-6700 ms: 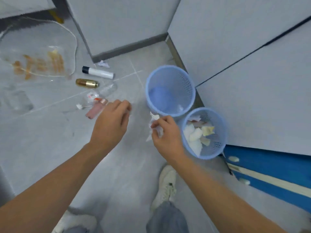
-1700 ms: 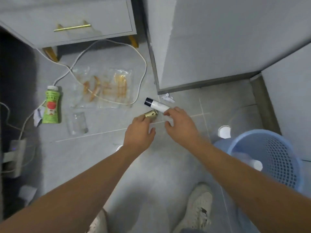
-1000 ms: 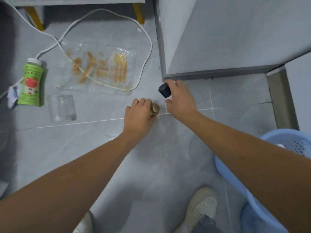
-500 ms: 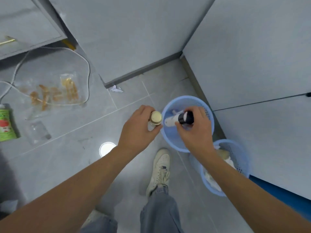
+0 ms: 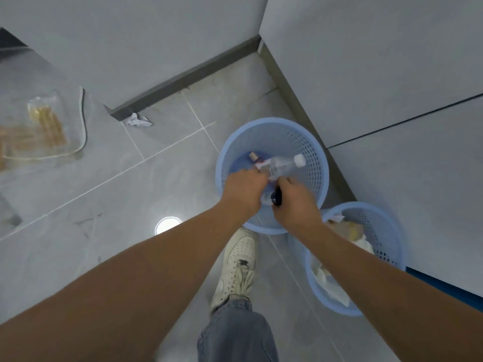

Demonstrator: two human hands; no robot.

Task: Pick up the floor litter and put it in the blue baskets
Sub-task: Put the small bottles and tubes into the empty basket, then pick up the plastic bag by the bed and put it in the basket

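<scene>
Grey tile floor: your right hand (image 5: 295,202) grasps the tube (image 5: 276,198) over the basket (image 5: 317,163); your left hand (image 5: 241,190) is curled, contents unclear. Paper scrap (image 5: 138,120) at ten o'clock looks light; pinch its middle.

The light is dim, flat and bluish-grey, with one hard round glare spot (image 5: 168,225) reflected on the glossy floor (image 5: 109,194), which points to a lamp overhead. Shadows are soft and faint (barely a smudge under the near basket (image 5: 271,176)). Both hands (image 5: 243,192) and the far-left edge are smeared with motion blur, and the wide lens bends the wall lines and stretches the forearms toward the corners.
</scene>
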